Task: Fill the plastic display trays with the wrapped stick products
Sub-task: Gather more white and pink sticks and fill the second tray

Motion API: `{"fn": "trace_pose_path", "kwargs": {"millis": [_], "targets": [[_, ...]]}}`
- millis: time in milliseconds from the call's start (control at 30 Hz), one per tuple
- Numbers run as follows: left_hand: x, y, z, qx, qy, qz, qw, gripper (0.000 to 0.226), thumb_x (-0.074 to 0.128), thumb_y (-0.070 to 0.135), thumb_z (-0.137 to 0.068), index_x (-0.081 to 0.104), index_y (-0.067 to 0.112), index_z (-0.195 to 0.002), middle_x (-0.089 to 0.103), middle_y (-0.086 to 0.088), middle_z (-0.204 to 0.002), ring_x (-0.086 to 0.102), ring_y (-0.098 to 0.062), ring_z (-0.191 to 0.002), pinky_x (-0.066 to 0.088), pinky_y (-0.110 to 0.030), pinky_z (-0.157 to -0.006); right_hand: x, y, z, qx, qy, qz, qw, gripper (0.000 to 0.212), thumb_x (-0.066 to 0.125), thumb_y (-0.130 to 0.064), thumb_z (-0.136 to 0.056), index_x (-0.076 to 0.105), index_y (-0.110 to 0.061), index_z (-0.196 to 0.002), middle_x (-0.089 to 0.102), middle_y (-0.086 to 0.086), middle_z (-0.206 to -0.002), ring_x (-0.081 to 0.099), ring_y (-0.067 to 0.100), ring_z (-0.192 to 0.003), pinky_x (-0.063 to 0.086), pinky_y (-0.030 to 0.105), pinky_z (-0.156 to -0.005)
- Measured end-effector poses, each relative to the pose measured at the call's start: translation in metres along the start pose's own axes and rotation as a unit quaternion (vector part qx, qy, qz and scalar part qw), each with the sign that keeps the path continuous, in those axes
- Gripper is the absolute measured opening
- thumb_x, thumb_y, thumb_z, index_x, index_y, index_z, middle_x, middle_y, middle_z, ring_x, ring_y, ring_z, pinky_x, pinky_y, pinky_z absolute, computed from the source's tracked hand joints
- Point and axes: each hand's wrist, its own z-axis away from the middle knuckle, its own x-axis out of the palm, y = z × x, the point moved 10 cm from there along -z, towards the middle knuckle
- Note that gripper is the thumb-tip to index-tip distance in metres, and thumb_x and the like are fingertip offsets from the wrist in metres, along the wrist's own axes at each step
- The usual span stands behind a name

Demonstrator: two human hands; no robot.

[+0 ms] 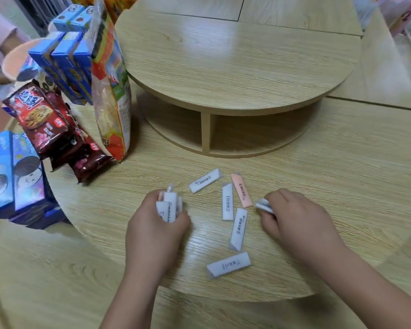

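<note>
Over the wooden table (342, 167), left hand (152, 231) fingers clutch a stick bundle (169, 208); right hand (299, 222) fingers pinch a white stick (263, 206).

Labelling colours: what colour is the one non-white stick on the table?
The stick is pale pink with dark print; head view shows it.

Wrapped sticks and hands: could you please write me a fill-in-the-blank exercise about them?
1. On the wooden table lie ____ loose wrapped sticks.
2. One loose stick is ____; the others are white.
3. The right hand grips a white stick, and the ____ hand grips a bundle of sticks.
Missing words: five; pink; left.
</note>
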Motion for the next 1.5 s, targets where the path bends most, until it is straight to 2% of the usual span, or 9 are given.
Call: {"fn": "trace_pose_path", "kwargs": {"millis": [67, 233, 400, 633, 900, 1067, 1267, 1367, 1500], "targets": [[0.007, 0.003, -0.003, 0.001, -0.014, 0.034, 0.999, 0.017, 0.068, 0.035, -0.074, 0.057, 0.036, -0.087, 0.064, 0.019, -0.074, 0.058, -0.002, -0.061, 0.041, -0.029, -0.051, -0.007, 0.008, -0.007, 0.053, 0.013, -0.043, 0.998, 0.015, 0.067, -0.020, -0.083, 0.053, -0.017, -0.081, 0.047, -0.005, -0.065, 0.040, 0.022, -0.048, 0.027, 0.027, -0.044], [0.021, 0.023, -0.012, 0.040, -0.022, 0.037, 0.998, 0.012, 0.066, 0.026, -0.076, 0.054, 0.028, -0.076, 0.061, 0.003, -0.069, 0.055, -0.010, -0.058, 0.038, -0.029, -0.050, 0.006, -0.001, -0.029, 0.109, -0.010, -0.118, 0.987, 0.014, 0.047, -0.028, -0.096, 0.042, -0.021, -0.107, 0.051, -0.008, -0.074, 0.048, 0.014, -0.057, 0.026, 0.029, -0.045], [0.025, 0.049, -0.034, 0.107, -0.011, -0.056, 0.993, 0.029, 0.067, 0.031, -0.076, 0.053, 0.040, -0.099, 0.061, 0.014, -0.073, 0.056, -0.002, -0.066, 0.037, -0.025, -0.053, 0.021, -0.021, -0.036, 0.157, -0.020, -0.086, 0.984, 0.037, 0.043, -0.055, -0.097, 0.043, -0.022, -0.113, 0.055, -0.002, -0.099, 0.051, 0.017, -0.071, 0.031, 0.031, -0.050], [0.040, 0.065, -0.054, 0.161, -0.029, -0.160, 0.973, 0.062, 0.079, 0.049, -0.069, 0.051, 0.032, -0.122, 0.064, 0.009, -0.102, 0.059, -0.019, -0.089, 0.036, -0.030, -0.064, 0.033, -0.027, -0.039, 0.202, -0.062, -0.018, 0.977, 0.079, 0.052, -0.080, -0.076, 0.040, -0.018, -0.123, 0.047, 0.002, -0.114, 0.062, 0.019, -0.091, 0.037, 0.028, -0.055], [0.046, 0.073, -0.063, 0.171, -0.059, -0.203, 0.962, 0.042, 0.074, 0.039, -0.075, 0.054, 0.033, -0.112, 0.062, 0.011, -0.091, 0.051, -0.016, -0.077, 0.032, -0.028, -0.054, 0.030, -0.017, -0.051, 0.191, -0.084, -0.073, 0.975, 0.055, 0.066, -0.059, -0.077, 0.049, -0.020, -0.111, 0.049, -0.002, -0.092, 0.049, 0.020, -0.075, 0.033, 0.029, -0.054], [0.032, 0.057, -0.058, 0.156, -0.065, -0.193, 0.967, 0.045, 0.075, 0.042, -0.071, 0.053, 0.037, -0.109, 0.055, 0.015, -0.081, 0.054, -0.016, -0.076, 0.037, -0.027, -0.054, 0.032, -0.015, -0.054, 0.152, -0.100, -0.110, 0.977, 0.035, 0.067, -0.054, -0.077, 0.049, -0.026, -0.086, 0.055, -0.010, -0.078, 0.053, 0.012, -0.068, 0.033, 0.029, -0.050], [0.013, 0.040, -0.040, 0.145, -0.035, -0.148, 0.978, 0.034, 0.070, 0.032, -0.073, 0.044, 0.040, -0.093, 0.056, 0.015, -0.072, 0.053, -0.005, -0.065, 0.038, -0.025, -0.051, 0.030, -0.023, -0.053, 0.100, -0.065, -0.133, 0.984, 0.027, 0.066, -0.045, -0.083, 0.048, -0.027, -0.091, 0.055, -0.008, -0.079, 0.051, 0.008, -0.065, 0.031, 0.026, -0.048], [0.012, 0.029, -0.036, 0.113, -0.048, -0.105, 0.987, 0.029, 0.067, 0.029, -0.073, 0.046, 0.038, -0.090, 0.061, 0.013, -0.073, 0.058, -0.008, -0.067, 0.049, -0.031, -0.058, 0.026, -0.020, -0.051, 0.092, -0.074, -0.173, 0.978, 0.025, 0.064, -0.043, -0.087, 0.044, -0.028, -0.084, 0.054, -0.009, -0.073, 0.050, 0.007, -0.061, 0.030, 0.025, -0.048], [0.012, 0.027, -0.034, 0.106, -0.073, -0.102, 0.986, 0.027, 0.068, 0.030, -0.070, 0.050, 0.036, -0.089, 0.061, 0.012, -0.073, 0.058, -0.008, -0.067, 0.050, -0.032, -0.057, 0.003, -0.008, -0.047, 0.038, -0.097, -0.232, 0.967, 0.018, 0.063, -0.036, -0.082, 0.049, -0.026, -0.077, 0.055, -0.006, -0.073, 0.053, 0.013, -0.064, 0.038, 0.030, -0.053]]}}
